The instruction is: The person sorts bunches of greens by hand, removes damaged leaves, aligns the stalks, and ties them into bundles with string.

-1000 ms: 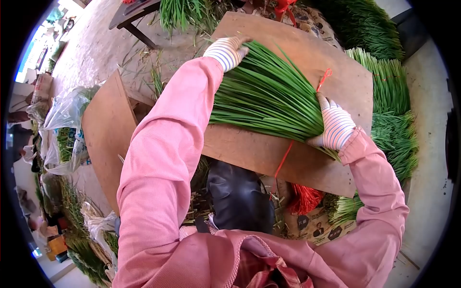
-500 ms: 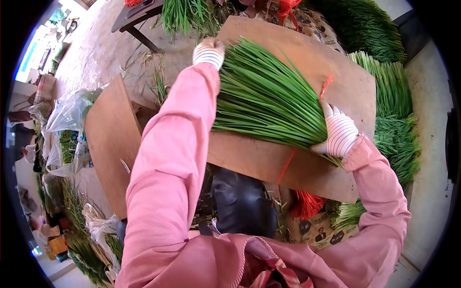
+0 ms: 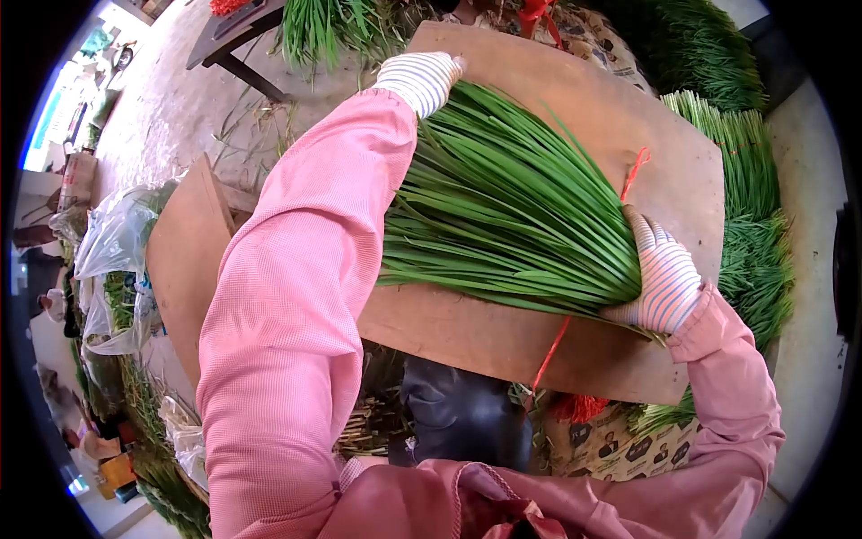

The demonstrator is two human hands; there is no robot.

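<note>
A broad bunch of long, flat green chives (image 3: 512, 207) lies fanned out on a brown board (image 3: 664, 117). My right hand (image 3: 664, 274), in a striped glove, grips the narrow end of the bunch at the right. At the far left edge of the leaves is my left hand (image 3: 422, 79), gloved alike. Its fingers look curled, and what they hold, if anything, is hidden. A red tie (image 3: 636, 171) runs beneath the bunch; one end stands up beyond my right hand, while the other hangs over the board's near edge.
Stacked green bundles (image 3: 736, 171) line the right side by the wall. Below the board are red ties (image 3: 579, 407) and a black seat-like object (image 3: 462, 409). At left stand another board (image 3: 184, 256) and plastic bags (image 3: 121, 229); a dark table (image 3: 238, 40) is at the back.
My left hand has shifted slightly right along the far edge of the leaves. The view has moved a little; my right hand keeps its hold on the chives.
</note>
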